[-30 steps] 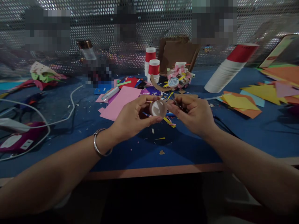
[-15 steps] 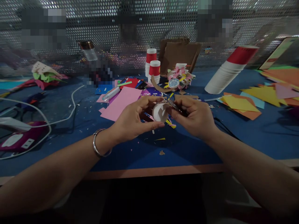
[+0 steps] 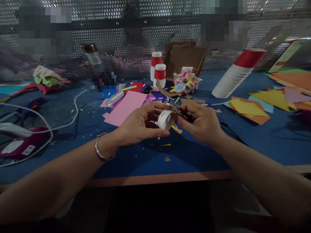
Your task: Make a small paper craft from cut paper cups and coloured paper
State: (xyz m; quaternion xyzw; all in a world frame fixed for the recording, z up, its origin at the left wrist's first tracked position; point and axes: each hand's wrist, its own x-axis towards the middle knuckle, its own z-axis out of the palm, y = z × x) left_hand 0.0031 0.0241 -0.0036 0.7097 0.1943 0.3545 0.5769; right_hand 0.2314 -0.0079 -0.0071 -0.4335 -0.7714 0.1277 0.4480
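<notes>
Two bare hands meet over a blue table (image 3: 189, 161). The left hand (image 3: 138, 126) holds a white round piece (image 3: 164, 121), with the thumb under it and the fingers above and behind it. The piece is short and tilted, up in the air between the hands. The right hand (image 3: 201, 123) pinches a thin metal tool (image 3: 179, 111). Its tip points up and to the left, close to the top of the white piece. Much of the tool is hidden by the fingers, and I cannot tell if it touches the piece. A silver bracelet (image 3: 97, 147) is on the left wrist.

A big pink paper (image 3: 128, 108) lies just beside the left hand. Little paper scraps (image 3: 167, 159) are on the table under the hands. Farther back, red and white cups (image 3: 159, 72) stand near a brown cardboard (image 3: 186, 60) and a bumpy paper toy (image 3: 188, 79). To the right, a tall cup stack (image 3: 234, 74) leans over, and yellow paper (image 3: 247, 107) lies near it.
</notes>
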